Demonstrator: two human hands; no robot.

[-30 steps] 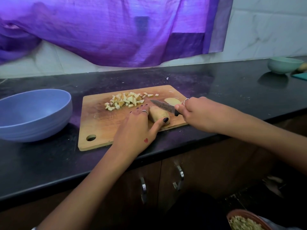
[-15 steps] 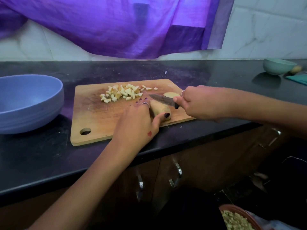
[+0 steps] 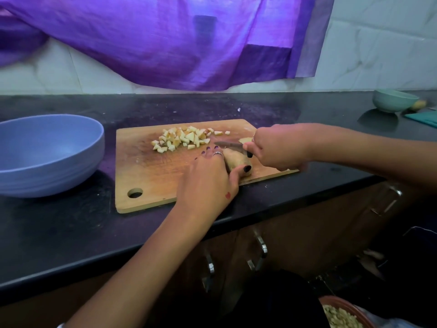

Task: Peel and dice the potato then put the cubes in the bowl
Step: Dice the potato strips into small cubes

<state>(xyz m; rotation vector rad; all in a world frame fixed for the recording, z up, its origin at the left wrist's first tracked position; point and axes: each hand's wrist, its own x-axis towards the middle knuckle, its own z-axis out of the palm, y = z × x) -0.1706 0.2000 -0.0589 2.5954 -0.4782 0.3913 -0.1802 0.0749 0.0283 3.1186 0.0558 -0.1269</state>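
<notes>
A wooden cutting board [image 3: 151, 176] lies on the black counter. Near its right end sits a peeled potato piece [image 3: 235, 159]; my left hand [image 3: 208, 181] holds it down, thumb and fingers curled round it. My right hand [image 3: 276, 147] grips a small knife [image 3: 228, 145] by its dark handle, the blade lying across the potato's far side. A pile of several potato cubes [image 3: 182, 138] rests at the board's far middle. Another pale potato piece [image 3: 246, 140] peeks out behind my right hand. The big blue bowl [image 3: 47, 155] stands left of the board.
A small green bowl [image 3: 395, 100] and a teal object [image 3: 423, 117] sit at the counter's far right. Purple cloth [image 3: 165, 39] hangs over the tiled wall. Below the counter are cabinet doors with metal handles [image 3: 260, 254], and a brown bowl of pale bits [image 3: 343, 313] at bottom right.
The view shifted slightly. My right hand has drawn the knife a little across the potato; my left hand keeps its hold on the piece.
</notes>
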